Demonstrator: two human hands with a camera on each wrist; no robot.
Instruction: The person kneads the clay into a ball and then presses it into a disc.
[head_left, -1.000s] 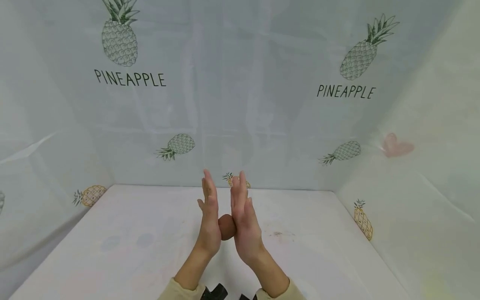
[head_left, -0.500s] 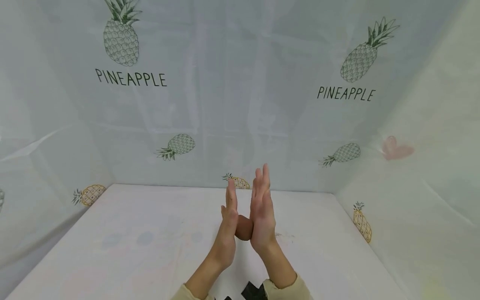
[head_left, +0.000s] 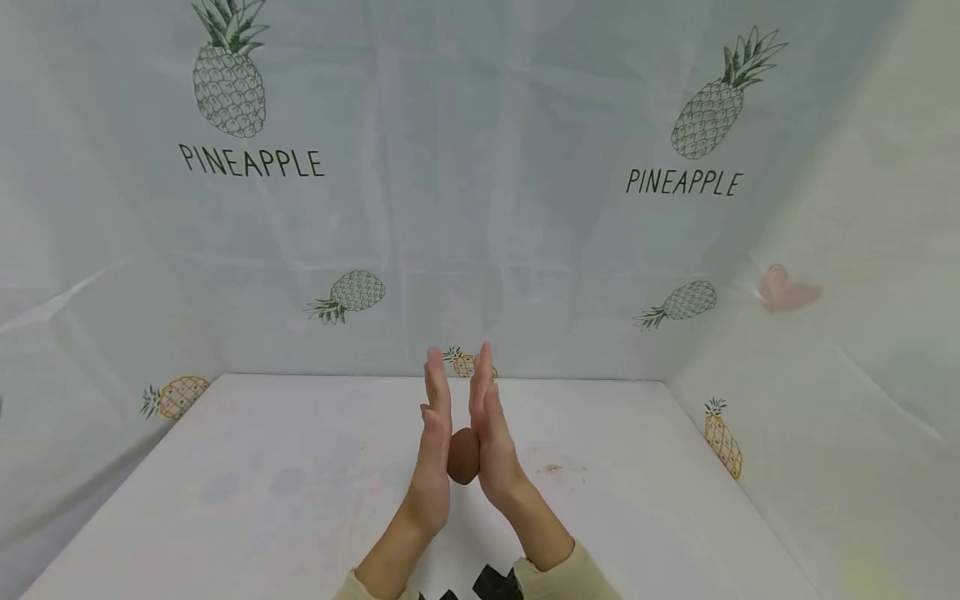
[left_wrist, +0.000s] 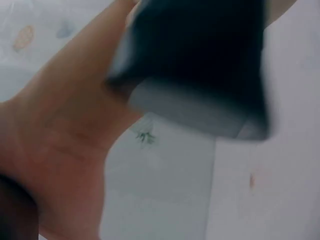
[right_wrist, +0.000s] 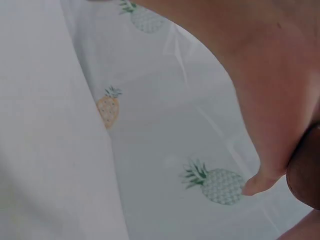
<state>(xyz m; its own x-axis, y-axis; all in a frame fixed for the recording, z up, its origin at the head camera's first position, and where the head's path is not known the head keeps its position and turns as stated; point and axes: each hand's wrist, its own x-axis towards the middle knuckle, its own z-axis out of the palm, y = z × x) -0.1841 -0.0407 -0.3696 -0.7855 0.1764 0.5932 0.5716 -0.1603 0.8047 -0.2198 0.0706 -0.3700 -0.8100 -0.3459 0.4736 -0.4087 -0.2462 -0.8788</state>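
A brown ball of what looks like modelling clay sits between my two palms in the head view, above the white table. My left hand presses it from the left with straight fingers pointing up. From the other side my right hand presses it with its palm, fingers also straight and upward. In the right wrist view the clay ball shows at the right edge, against a palm. At the lower left corner of the left wrist view the ball appears dark, and a black device hides much of that view.
The white tabletop spreads under the hands. Small brown crumbs lie right of them. A pale curtain printed with pineapples encloses the back and sides. Black wrist devices sit by the beige sleeves.
Both hands moved right with the clay ball, then back left, the palms shifting against each other. The ball now looks narrower and taller between them.
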